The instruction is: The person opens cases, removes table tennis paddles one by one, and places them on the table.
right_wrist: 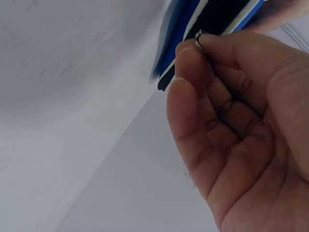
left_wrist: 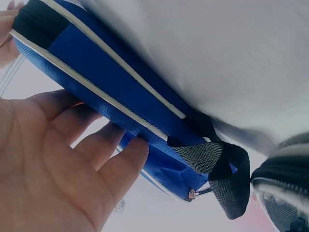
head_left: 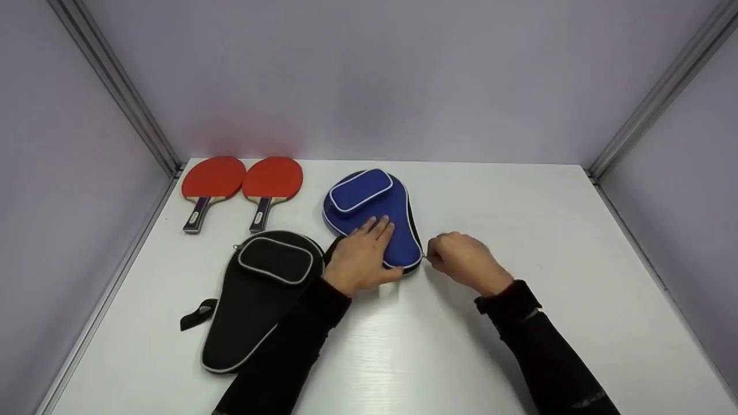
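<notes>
the right hand (head_left: 464,260) has its thumb and forefinger closed in a pinch on a small zipper pull (right_wrist: 198,39), the other fingers loosely curled. the pull sits at the near right corner of the blue paddle case (head_left: 383,204), so the case lies just to the left of the right hand and reaches away from it. the case's long axis slants, from the broad end at the far left, with its white-piped pocket (head_left: 360,190), to the narrow end at the near right. the black zip band (head_left: 412,222) runs up that right-hand edge; as i judge it, a pull in line with this edge is what the zipper calls for, and the right hand is the nearer to it. whether the teeth are meshed along there, i cannot tell.

the left hand (head_left: 363,259) lies spread over the case's near left part, fingers extended and gripping nothing, probably steadying it. by its wrist hangs a black strap loop (left_wrist: 231,193). the black paddle case (head_left: 259,311) is on the left, partly under the left sleeve (head_left: 288,351), and two red paddles (head_left: 243,177) lie beyond it, side by side.
</notes>
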### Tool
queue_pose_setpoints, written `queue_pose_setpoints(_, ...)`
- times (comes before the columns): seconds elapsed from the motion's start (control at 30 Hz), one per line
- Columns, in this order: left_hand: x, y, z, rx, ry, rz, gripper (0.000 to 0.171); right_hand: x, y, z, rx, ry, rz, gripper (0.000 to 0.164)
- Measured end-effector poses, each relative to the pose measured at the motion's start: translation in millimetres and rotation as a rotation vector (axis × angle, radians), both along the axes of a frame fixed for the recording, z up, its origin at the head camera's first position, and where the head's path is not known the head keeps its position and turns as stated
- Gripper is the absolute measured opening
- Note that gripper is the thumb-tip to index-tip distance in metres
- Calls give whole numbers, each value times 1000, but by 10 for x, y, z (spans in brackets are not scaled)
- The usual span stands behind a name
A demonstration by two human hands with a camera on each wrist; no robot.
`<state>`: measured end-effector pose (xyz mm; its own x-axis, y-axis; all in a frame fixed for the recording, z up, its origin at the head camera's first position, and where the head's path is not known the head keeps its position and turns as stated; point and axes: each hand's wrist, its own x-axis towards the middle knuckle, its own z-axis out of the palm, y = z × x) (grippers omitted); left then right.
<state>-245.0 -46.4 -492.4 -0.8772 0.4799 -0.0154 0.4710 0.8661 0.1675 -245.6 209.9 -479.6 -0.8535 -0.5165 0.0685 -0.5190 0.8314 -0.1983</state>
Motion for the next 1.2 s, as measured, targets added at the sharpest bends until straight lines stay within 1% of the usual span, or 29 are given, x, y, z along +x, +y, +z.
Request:
queue_pose_setpoints(0.07, -4, -3, 6, -4, -6, 3, 113, 22, -8, 20, 2, -26, 29, 9)
queue_pose_setpoints(0.2, -4, -12, 12, 4, -8, 1, 113, 54, -30, 52, 2, -61, 81, 16)
queue_pose_setpoints(0.3, -5, -20, 12, 11, -7, -1, 112, 68, -40, 66, 1, -58, 101, 20)
queue_pose_setpoints(0.43, -12, -32, 8, 4, 3, -3, 111, 66, -32, 76, 9, -38, 107, 21)
queue_pose_setpoints(0.57, -2, -39, 11, -5, 34, -18, 107, 52, 9, 97, 24, -54, 96, 20)
queue_pose_setpoints(0.73, 26, -16, 37, -37, 69, -45, 102, 15, 110, 132, 34, -87, 58, 20)
queue_pose_setpoints(1.0, 52, 50, 55, -119, 122, -95, 97, -51, 342, 172, 0, -104, 23, 21)
queue_pose_setpoints(1.13, 66, 75, 62, -147, 148, -131, 95, -105, 463, 167, -19, -116, -16, 20)
queue_pose_setpoints(1.2, 70, 86, 65, -149, 169, -150, 94, -132, 519, 166, -24, -119, -42, 16)
